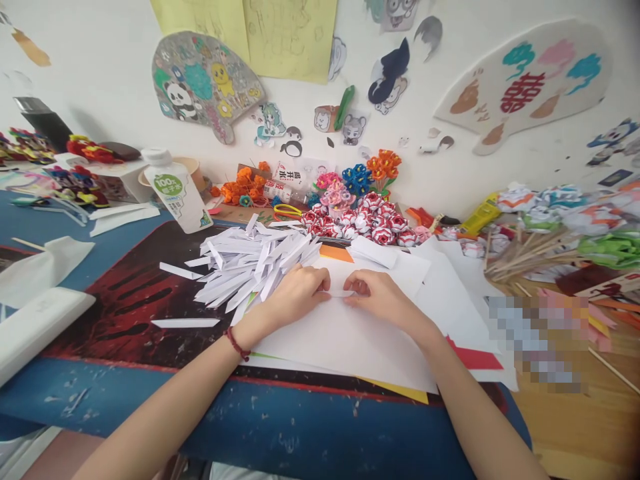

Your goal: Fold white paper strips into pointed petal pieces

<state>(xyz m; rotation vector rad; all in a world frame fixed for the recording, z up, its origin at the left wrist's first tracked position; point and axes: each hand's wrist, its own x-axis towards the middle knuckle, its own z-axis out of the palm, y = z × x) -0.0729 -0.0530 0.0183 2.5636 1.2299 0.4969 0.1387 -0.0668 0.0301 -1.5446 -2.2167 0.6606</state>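
Here's the folded white strip [341, 293], right between the hands: left hand [299, 293] pinching one end, right hand [379, 293] the other, over white sheets [345, 350].

White wall [110, 60], yellow sheets [293, 40] and painted fan shapes [205, 80] on it. Blue table [300, 427] below. Wood-toned surface [565, 427] right, perhaps flooring. Bright light.

A heap of paper strips [260, 260] lies on the mat [135, 300], left of the sheets [350, 347]. Behind the heap and to its left stands a bottle [176, 193]; flowers [383, 232] sit behind the sheets, with sticks [530, 259] off to the right.
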